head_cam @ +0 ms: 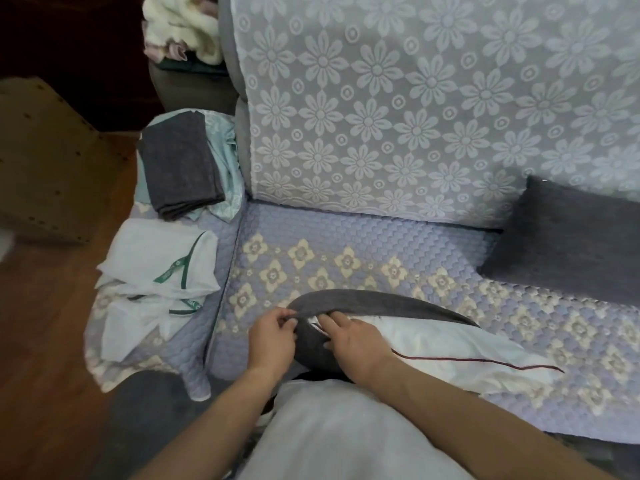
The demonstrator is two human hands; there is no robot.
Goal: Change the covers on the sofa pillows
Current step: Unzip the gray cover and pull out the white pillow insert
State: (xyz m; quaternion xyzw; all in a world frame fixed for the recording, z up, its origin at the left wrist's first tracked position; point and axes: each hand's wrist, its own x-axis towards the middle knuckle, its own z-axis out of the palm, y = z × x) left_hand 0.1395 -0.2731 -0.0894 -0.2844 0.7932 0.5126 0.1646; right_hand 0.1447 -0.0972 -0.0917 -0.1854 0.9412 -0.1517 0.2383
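A white pillow [460,344] with a dark red seam line lies on the sofa seat in front of me, its left end inside a dark grey cover [367,303]. My left hand [272,337] pinches the cover's open edge. My right hand [353,341] lies on the pillow at the opening, fingertips tucked at the cover's edge beside a silvery zipper. A second pillow in a grey cover [568,244] leans against the backrest at the right. Folded grey covers [178,168] are stacked on the armrest at the left.
White covers with green ribbon [156,271] lie crumpled on the armrest's front, pale green fabric [227,157] under the grey stack. The quilted lilac seat [346,233] and lace backrest [415,98] fill the view. Wooden floor [41,341] and a brown box [45,161] are left.
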